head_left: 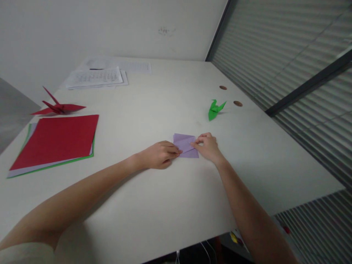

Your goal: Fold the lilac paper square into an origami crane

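A small folded sheet of purple origami paper (184,141) lies on the white table in front of me, with a slanting fold edge across its lower part. My left hand (162,154) rests at its left side, fingers closed and fingertips on the lower left corner. At the right edge, my right hand (207,146) pinches the paper between thumb and forefinger. Behind and to the right of the paper stands a green paper crane (215,110), apart from both hands.
A stack of red, purple and green paper (60,139) lies at left, with a red paper crane (59,107) behind it. Printed sheets (96,77) are at the back left. Two round brown spots (238,103) sit near the right edge, beside window blinds (302,66).
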`<state>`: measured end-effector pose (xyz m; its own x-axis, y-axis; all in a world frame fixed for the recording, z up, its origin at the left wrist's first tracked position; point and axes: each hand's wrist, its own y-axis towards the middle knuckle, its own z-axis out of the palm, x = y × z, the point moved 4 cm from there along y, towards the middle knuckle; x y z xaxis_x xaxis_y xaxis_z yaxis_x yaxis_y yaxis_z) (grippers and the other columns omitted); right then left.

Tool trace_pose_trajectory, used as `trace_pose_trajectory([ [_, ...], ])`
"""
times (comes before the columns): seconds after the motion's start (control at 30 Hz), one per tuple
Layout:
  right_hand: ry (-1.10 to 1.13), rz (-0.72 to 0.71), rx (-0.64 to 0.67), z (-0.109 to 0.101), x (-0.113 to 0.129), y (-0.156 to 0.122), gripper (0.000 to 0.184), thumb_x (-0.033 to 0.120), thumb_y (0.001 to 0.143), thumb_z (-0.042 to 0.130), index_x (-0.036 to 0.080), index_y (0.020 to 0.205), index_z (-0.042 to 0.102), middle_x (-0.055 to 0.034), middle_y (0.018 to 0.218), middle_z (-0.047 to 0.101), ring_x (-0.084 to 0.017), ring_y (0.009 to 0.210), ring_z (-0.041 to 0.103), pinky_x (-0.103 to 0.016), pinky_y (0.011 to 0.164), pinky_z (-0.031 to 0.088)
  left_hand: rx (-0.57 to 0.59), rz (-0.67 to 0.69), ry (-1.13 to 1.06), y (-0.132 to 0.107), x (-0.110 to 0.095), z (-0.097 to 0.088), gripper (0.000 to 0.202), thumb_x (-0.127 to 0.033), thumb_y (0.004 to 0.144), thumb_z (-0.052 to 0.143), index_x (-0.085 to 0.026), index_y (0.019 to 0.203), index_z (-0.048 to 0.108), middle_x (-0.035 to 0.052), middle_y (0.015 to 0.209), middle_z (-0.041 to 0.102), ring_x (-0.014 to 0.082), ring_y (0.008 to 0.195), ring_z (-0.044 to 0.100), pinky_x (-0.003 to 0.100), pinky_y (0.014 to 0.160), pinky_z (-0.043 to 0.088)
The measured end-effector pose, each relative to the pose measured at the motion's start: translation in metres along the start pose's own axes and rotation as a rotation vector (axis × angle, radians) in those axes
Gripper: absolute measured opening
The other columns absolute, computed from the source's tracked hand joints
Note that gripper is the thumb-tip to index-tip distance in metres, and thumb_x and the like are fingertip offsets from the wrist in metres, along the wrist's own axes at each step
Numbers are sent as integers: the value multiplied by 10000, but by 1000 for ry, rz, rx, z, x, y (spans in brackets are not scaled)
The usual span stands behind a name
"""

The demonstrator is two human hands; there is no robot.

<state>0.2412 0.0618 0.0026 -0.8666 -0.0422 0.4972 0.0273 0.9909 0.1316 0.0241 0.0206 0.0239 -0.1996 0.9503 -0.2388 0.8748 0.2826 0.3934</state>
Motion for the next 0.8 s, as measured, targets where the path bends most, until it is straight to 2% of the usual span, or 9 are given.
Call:
trace_pose_trajectory([
  [0.2,-14,39,17,-2,3,0,140,355,718,755,238,652,716,-77,1006,561,-278,987,528,-503,970,405,50,-54,13,5,-4,-2,314,-128,796,504,-118,1064,669,130,1165,688,257,1091,626,411,984,473],
  [0.43,-27,38,35,-2,5,0,155,373,719,755,235,657,722,-80,1022,571,-278,994,536,-497,971,412,160,-166,164,16,-14,3,446,-315,899,503,-91,1284,538,148,1033,636,260,942,614,412,894,474],
  [0.53,-50,50,56,-3,6,0,159,386,731,751,237,680,728,-89,1058,564,-295,1030,528,-500,962,413,157,-193,192,17,-13,7,457,-402,910,496,-104,1248,570,153,1050,615,275,972,596,434,907,457],
  [0.6,-58,49,62,-3,8,0,157,390,736,746,238,696,733,-88,1066,560,-295,1037,525,-495,961,410,149,-193,180,16,-12,10,461,-415,910,493,-105,1241,580,168,1132,611,286,1038,588,453,951,439],
  [0.67,-68,58,69,-3,9,0,147,378,744,740,236,707,738,-83,1068,561,-285,1038,524,-486,968,402,135,-177,159,15,-11,12,443,-378,908,492,-108,1248,580,181,1271,584,296,1166,555,484,1051,374],
  [0.73,-79,76,82,-3,10,0,135,366,751,734,235,717,741,-77,1080,564,-279,1053,518,-476,976,392,118,-163,139,14,-10,13,431,-348,907,485,-118,1261,574,177,1373,544,293,1280,498,530,1153,235],
  [0.8,-86,93,94,-3,11,-1,137,368,759,726,236,726,743,-73,1098,566,-283,1075,507,-473,976,387,98,-174,117,12,-11,15,439,-349,915,472,-132,1286,558,167,1392,544,280,1309,490,572,1193,79],
])
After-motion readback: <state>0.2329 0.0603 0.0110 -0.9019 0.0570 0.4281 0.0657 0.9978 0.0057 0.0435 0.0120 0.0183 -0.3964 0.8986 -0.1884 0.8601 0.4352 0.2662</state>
